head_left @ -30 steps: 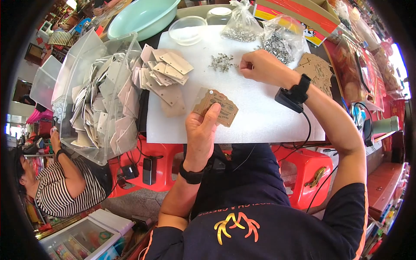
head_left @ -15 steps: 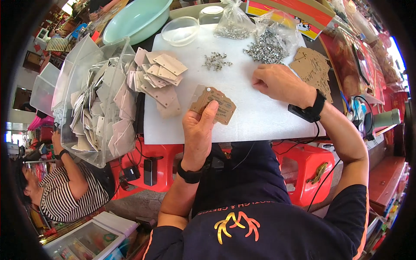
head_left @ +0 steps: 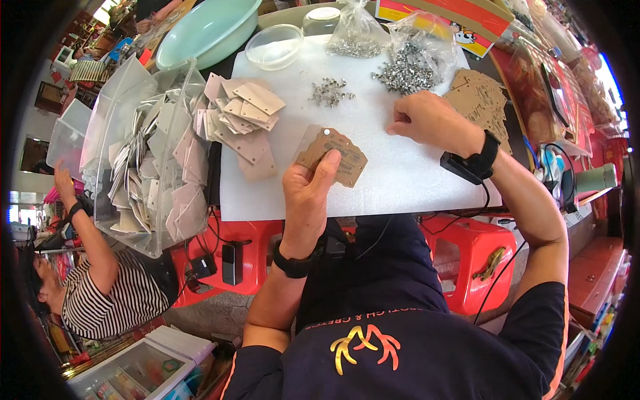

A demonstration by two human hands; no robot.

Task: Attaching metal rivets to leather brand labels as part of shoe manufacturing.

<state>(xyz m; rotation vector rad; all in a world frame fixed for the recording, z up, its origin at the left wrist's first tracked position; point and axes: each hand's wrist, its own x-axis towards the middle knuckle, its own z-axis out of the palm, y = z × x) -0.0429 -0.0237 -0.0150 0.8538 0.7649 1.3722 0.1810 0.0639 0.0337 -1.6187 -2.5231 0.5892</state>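
Near the middle of the white foam sheet (head_left: 247,203), my left hand (head_left: 305,200) grips a small stack of brown cards (head_left: 347,162) with printing and small holes, the thumb pressed on top. A white dot shows near the top card's upper edge. My right hand (head_left: 433,121) is over the sheet to the right, its fingers curled and the fingertips together. Whatever lies between them is too small or hidden to make out. Beyond that hand lies a heap of small silvery metal pieces (head_left: 404,77), and a smaller pile of them (head_left: 330,92) sits left of it.
Pale cards (head_left: 250,123) lie loosely at the left, beside a clear plastic bin (head_left: 155,227) full of more. Brown cards (head_left: 480,100) are at the right. A round clear tub (head_left: 273,48), a bag of metal pieces (head_left: 359,37) and a green basin (head_left: 210,33) stand behind. Another person (head_left: 110,290) sits left.
My left hand has shifted slightly with the cards. The right fingers have changed pose a little, staying near the same spot. The other person's hand has moved up and left.
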